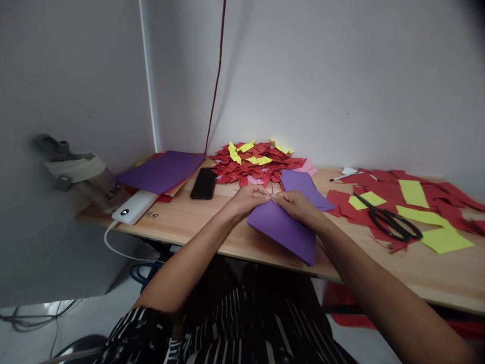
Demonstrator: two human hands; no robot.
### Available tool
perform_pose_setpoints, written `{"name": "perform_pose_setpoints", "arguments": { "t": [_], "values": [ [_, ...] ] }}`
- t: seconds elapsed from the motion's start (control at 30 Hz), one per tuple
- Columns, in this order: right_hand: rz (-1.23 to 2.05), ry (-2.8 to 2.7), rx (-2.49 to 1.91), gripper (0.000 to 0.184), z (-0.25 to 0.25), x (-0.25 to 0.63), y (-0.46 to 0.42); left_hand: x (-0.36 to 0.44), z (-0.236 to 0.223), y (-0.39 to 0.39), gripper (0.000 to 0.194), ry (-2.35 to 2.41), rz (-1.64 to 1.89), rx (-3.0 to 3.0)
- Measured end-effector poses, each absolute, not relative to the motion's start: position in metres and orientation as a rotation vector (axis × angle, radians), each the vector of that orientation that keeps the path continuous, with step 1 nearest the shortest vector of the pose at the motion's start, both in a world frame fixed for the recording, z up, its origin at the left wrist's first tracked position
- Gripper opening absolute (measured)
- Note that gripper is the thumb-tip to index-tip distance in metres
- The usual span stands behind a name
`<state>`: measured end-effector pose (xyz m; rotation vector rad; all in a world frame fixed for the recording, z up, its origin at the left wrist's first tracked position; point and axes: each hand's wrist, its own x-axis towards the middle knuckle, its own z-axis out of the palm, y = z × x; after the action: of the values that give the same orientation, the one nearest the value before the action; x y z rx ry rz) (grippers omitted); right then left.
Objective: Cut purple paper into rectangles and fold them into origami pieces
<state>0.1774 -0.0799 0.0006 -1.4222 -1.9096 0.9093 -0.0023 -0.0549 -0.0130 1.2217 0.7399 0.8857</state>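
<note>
Between my two hands I hold a purple sheet of paper [286,230] by its far edge, above the front of the desk. My left hand [250,197] pinches that edge with thumb and fingers. Right beside it, my right hand [293,205] pinches the same edge, the fingertips of both hands nearly meeting. The near part of the purple paper hangs over the desk's front edge and looks like more than one layer. Just beyond my right hand lie more purple sheets [303,187] on the desk.
Folded red and yellow paper pieces [261,162] are heaped against the wall. Black scissors [394,222] lie among red and yellow scraps at right, near a pen [344,176]. A phone [203,183], coloured sheets [162,169], a white power bank [134,206] and a bottle [91,177] are leftward.
</note>
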Motion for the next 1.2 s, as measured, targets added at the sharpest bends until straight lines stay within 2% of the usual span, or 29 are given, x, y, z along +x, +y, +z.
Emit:
{"name": "perform_pose_setpoints", "arguments": {
  "t": [0.47, 0.73, 0.93, 1.07, 1.2],
  "values": [
    [0.947, -1.997, -1.446, 0.048, 0.000, 0.172, -0.080, -0.003, -0.007, -0.053, 0.007, 1.064, 0.893, 1.473],
    [0.953, -2.056, -1.443, 0.044, 0.002, 0.174, -0.080, -0.033, 0.016, -0.038, 0.008, 1.251, 0.842, 1.515],
    [1.111, -2.078, -1.388, 0.048, 0.008, 0.175, -0.088, -0.055, 0.022, -0.031, 0.007, 1.234, 0.831, 1.322],
    [1.341, -1.924, -1.328, 0.047, 0.008, 0.176, -0.091, -0.056, 0.018, -0.034, 0.011, 1.203, 0.831, 1.241],
    [1.365, -1.697, -1.411, 0.049, 0.002, 0.178, -0.088, -0.058, 0.017, -0.041, 0.018, 1.094, 0.972, 1.088]
  ]
}}
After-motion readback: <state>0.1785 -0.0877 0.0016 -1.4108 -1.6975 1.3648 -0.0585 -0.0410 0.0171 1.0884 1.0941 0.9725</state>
